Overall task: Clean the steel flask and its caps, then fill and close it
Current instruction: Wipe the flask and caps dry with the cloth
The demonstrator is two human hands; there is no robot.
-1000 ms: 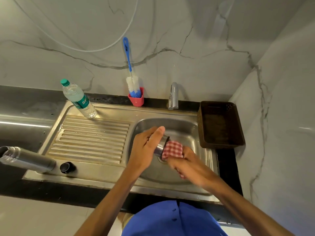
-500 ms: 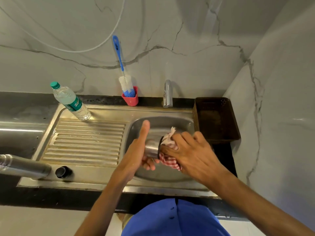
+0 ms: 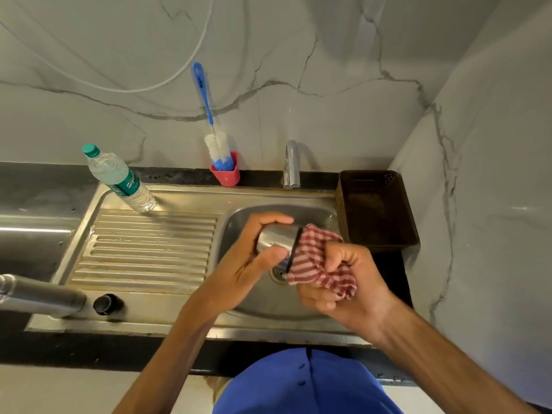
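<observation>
1. Centre of the frame, over the basin of the stainless steel sink (image 3: 313, 213): the left hand (image 3: 245, 264) is curled round the cup-shaped steel cap with a black rim (image 3: 276, 239), thumb below and fingers over the top. The right hand (image 3: 343, 282) is bunched round the red-and-white checked cloth (image 3: 313, 261), which is pressed into the cap's mouth.
2. The cap looks smooth; I judge that a hard twist of the cloth could turn it out of the left hand's hold and drop it into the basin.
3. A loose end of cloth hangs near the drain (image 3: 279, 274) and may pick up grime.
4. The cylindrical steel flask (image 3: 38, 297) lies on its side at the left edge of the frame, on the sink's front ledge by the desk; it could roll off if knocked.
5. The small round black inner cap (image 3: 104, 303), just beside the flask, sits near the ledge's front edge and could be swept off by an elbow.
</observation>
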